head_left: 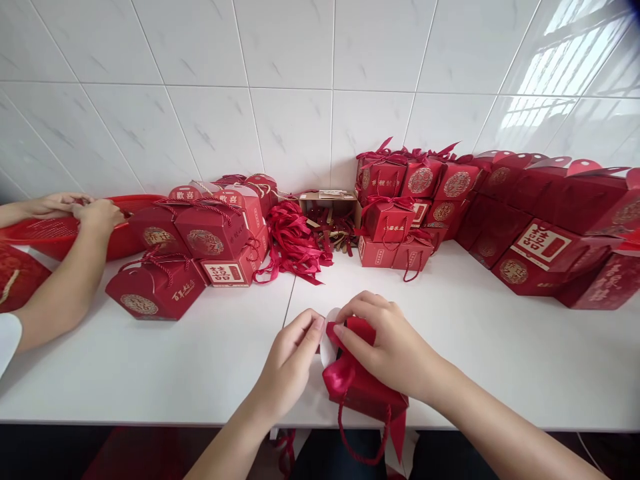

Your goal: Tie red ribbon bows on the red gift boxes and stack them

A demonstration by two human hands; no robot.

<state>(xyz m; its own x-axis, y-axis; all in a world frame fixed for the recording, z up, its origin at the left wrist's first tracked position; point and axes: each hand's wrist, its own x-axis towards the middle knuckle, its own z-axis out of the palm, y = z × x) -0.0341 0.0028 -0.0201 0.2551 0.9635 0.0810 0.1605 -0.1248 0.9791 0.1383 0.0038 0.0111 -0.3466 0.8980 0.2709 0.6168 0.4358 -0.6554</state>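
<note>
A small red gift box (367, 393) lies at the table's front edge, its twisted cord handle (363, 459) hanging over the side. A shiny red ribbon (340, 377) runs round the box, with one tail dangling at the right. My right hand (387, 333) is closed over the box top, thumb and fingers pinching at the ribbon and flap. At the left side of the box, beside a pale flap (329, 350), my left hand (295, 357) pinches a bit of dark red material. What exactly sits between the left fingertips is mostly hidden.
Finished-looking red boxes (395, 213) with bows are stacked behind, and more boxes (540, 257) stand right. Other boxes (213, 230) stand left. A ribbon heap (297, 243) lies by an open carton (327, 195) of small tags. Another person's hands (97, 215) work over a red basin (133, 203).
</note>
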